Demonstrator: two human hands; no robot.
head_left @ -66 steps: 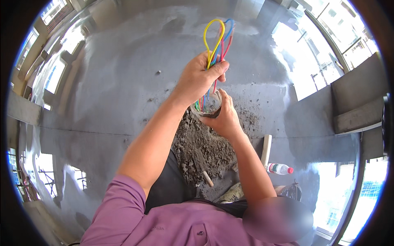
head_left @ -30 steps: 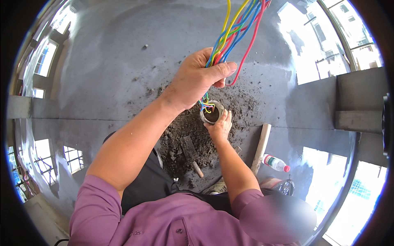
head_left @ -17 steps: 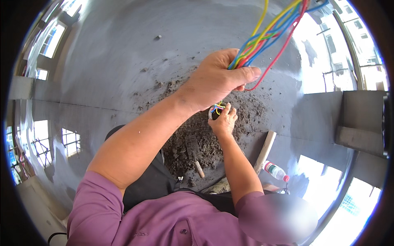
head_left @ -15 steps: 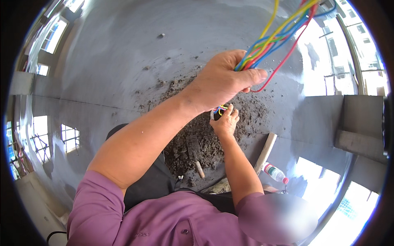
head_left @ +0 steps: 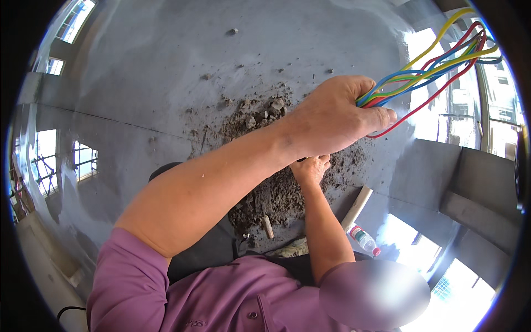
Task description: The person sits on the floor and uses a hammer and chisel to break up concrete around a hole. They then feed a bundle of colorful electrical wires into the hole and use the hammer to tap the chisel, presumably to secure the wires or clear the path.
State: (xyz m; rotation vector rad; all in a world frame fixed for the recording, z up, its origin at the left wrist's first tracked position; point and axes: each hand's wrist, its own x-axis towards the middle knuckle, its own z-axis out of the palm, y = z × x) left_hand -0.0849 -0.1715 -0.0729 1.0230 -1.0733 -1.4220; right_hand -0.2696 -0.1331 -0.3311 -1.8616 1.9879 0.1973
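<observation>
A bundle of thin red, yellow, blue and green electric wires (head_left: 420, 74) is pinched in my left hand (head_left: 343, 116), which is raised high on the right. The wires loop outward toward the upper right. Lower down, my right hand (head_left: 311, 170) has its fingers curled beside a dark piece (head_left: 301, 159), mostly covered by my left forearm. Half a second ago this piece showed a round dark mouth with coloured wires in it. Loose soil and rubble (head_left: 287, 193) lie around my right hand on the grey floor.
A dirt-covered trowel with a wooden handle (head_left: 268, 227) lies in the soil near me. Right of my right forearm are a pale length of tube or wood (head_left: 360, 205) and a plastic bottle with a red cap (head_left: 363, 239). Larger stones (head_left: 276, 105) sit beyond my left forearm.
My left hand has moved right with the wires, which now stretch farther toward the upper right. The dark piece at my right hand has become mostly hidden; the view has shifted slightly.
</observation>
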